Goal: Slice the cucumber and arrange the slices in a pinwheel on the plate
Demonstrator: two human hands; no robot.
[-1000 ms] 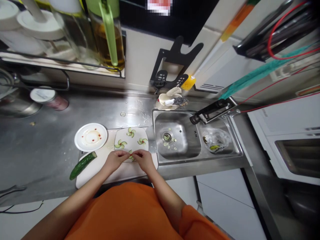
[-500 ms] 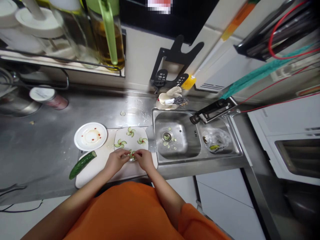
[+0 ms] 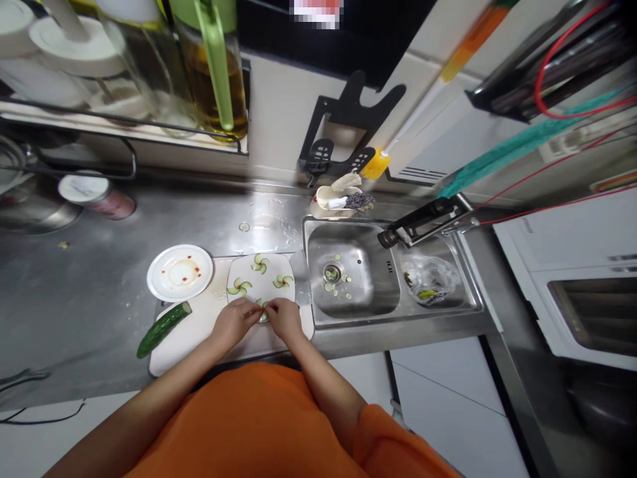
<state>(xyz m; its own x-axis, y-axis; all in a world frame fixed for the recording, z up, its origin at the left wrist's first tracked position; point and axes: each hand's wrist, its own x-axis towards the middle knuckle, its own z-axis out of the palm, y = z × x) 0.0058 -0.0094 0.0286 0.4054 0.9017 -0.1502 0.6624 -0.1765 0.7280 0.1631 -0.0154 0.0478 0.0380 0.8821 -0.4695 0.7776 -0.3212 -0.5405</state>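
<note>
My left hand [image 3: 235,325] and my right hand [image 3: 285,318] meet over the near edge of a squarish white plate [image 3: 262,284]. Both have their fingers pinched together above a pinwheel of cucumber slices [image 3: 263,318] with a red bit at its centre. The fingertips partly cover it, so whatever they pinch is too small to make out. Three more cucumber pinwheels [image 3: 259,264] lie towards the plate's left, back and right. Beneath the plate is a white cutting board [image 3: 174,346]. A cut cucumber [image 3: 163,329] rests across the board's left edge.
Left of the board stands a round white plate [image 3: 155,277] with small red bits. To the right, the steel sink [image 3: 371,292] holds cucumber slices, and a plastic bag [image 3: 432,279] lies in the smaller basin. A red-labelled can [image 3: 112,199] and a rack of bottles [image 3: 219,79] stand back left.
My fingertips have drawn closer together over the near pinwheel, my right hand shifting slightly left. The plates and the cucumber stay where they were.
</note>
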